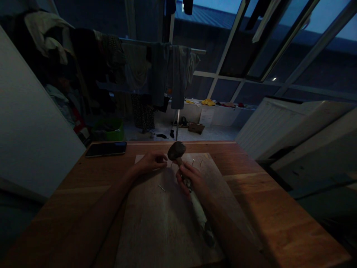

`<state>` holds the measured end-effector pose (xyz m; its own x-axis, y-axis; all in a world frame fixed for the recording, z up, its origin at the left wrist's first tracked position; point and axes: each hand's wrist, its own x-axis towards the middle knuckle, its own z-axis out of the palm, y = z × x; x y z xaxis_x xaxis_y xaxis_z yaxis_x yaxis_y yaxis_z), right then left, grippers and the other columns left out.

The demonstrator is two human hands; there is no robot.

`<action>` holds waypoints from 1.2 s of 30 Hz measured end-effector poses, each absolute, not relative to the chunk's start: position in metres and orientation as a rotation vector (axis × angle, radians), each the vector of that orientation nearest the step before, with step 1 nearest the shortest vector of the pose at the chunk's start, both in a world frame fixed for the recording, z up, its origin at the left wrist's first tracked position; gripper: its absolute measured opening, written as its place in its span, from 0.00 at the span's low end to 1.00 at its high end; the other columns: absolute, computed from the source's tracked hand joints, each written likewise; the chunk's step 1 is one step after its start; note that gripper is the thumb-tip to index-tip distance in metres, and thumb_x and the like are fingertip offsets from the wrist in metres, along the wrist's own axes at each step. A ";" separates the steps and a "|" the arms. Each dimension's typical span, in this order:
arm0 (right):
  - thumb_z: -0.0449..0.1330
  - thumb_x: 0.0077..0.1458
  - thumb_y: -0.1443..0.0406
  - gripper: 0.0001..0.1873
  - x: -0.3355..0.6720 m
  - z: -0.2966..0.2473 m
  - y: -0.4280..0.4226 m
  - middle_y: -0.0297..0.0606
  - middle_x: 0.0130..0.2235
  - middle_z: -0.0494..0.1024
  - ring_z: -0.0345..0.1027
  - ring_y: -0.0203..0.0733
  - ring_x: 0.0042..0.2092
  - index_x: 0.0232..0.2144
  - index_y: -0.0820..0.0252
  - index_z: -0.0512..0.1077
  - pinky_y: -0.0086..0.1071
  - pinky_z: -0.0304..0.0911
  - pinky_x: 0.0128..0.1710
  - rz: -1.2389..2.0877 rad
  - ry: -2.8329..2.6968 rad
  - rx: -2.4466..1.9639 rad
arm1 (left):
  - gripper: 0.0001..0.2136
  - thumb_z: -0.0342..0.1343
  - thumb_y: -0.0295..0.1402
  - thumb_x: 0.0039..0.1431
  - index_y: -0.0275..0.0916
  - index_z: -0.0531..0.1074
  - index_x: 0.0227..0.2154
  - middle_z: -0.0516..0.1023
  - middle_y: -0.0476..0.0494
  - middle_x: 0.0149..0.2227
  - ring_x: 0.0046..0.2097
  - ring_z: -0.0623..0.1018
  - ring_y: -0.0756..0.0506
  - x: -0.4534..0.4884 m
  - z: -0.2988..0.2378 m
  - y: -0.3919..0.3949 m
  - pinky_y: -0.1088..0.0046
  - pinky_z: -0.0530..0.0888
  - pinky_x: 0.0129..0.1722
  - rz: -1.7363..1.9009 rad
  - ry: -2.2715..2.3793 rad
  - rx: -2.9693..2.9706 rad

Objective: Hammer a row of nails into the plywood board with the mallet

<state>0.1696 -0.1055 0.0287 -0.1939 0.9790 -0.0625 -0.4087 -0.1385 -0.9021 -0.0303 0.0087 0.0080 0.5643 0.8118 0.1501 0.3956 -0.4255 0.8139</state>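
My right hand (193, 180) is wrapped around the upper handle of a hammer (198, 210). Its dark, blunt head points up and away, and the pale, worn handle runs back under my forearm. On the left, my left hand (152, 162) has its fingers pinched at the board's far end, with a small shiny tip, seemingly a nail (166, 161), at the fingertips. Two thin nails (193, 162) stand up from the wooden board (156, 223) just right of the hammer head. Another nail (161, 188) lies flat on the board, nearer to me.
The board rests on a wooden table (245, 190). A phone (106, 149) lies at the table's far left corner. Behind the table are a drying rack (163, 42) with hanging clothes, a green tub (111, 128) and windows. A white appliance (264, 123) stands at the right.
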 end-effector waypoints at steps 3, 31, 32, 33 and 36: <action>0.68 0.52 0.52 0.23 0.185 0.034 -0.102 0.22 0.23 0.72 0.51 0.27 0.10 0.46 0.57 0.72 0.22 0.48 0.06 1.551 -0.859 -0.797 | 0.14 0.67 0.37 0.51 0.38 0.76 0.39 0.75 0.49 0.32 0.32 0.72 0.49 -0.029 0.020 0.006 0.74 0.69 0.31 0.760 1.041 2.076; 0.64 0.58 0.58 0.15 0.217 0.041 -0.097 0.21 0.24 0.63 0.41 0.26 0.14 0.46 0.56 0.74 0.19 0.44 0.07 1.560 -0.686 -0.576 | 0.09 0.56 0.23 0.59 0.39 0.78 0.39 0.81 0.44 0.39 0.40 0.80 0.47 -0.008 0.029 -0.036 0.72 0.75 0.41 0.869 0.808 2.501; 0.65 0.58 0.58 0.16 0.217 0.040 -0.097 0.21 0.24 0.64 0.42 0.26 0.14 0.47 0.56 0.73 0.19 0.45 0.07 1.574 -0.695 -0.566 | 0.08 0.56 0.26 0.59 0.38 0.78 0.39 0.82 0.43 0.39 0.39 0.80 0.46 -0.019 0.025 -0.030 0.71 0.76 0.41 0.993 0.928 2.341; 0.65 0.57 0.58 0.17 0.216 0.039 -0.097 0.21 0.24 0.65 0.42 0.26 0.14 0.47 0.56 0.73 0.19 0.45 0.07 1.586 -0.702 -0.561 | 0.07 0.56 0.29 0.60 0.38 0.78 0.39 0.83 0.43 0.39 0.39 0.80 0.46 -0.028 0.020 -0.026 0.70 0.76 0.41 1.056 1.023 2.208; 0.66 0.56 0.56 0.19 0.211 0.036 -0.098 0.21 0.24 0.67 0.44 0.25 0.13 0.48 0.55 0.71 0.20 0.46 0.07 1.602 -0.725 -0.591 | 0.10 0.58 0.36 0.58 0.38 0.79 0.39 0.84 0.43 0.37 0.38 0.81 0.44 -0.042 0.009 -0.019 0.69 0.77 0.41 1.052 1.178 1.980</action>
<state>0.2107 -0.0975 0.0358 -0.1503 0.9884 0.0235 -0.6696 -0.0843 -0.7380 -0.0423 -0.0188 0.0087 0.2919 0.8994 0.3253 0.4242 -0.4266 0.7988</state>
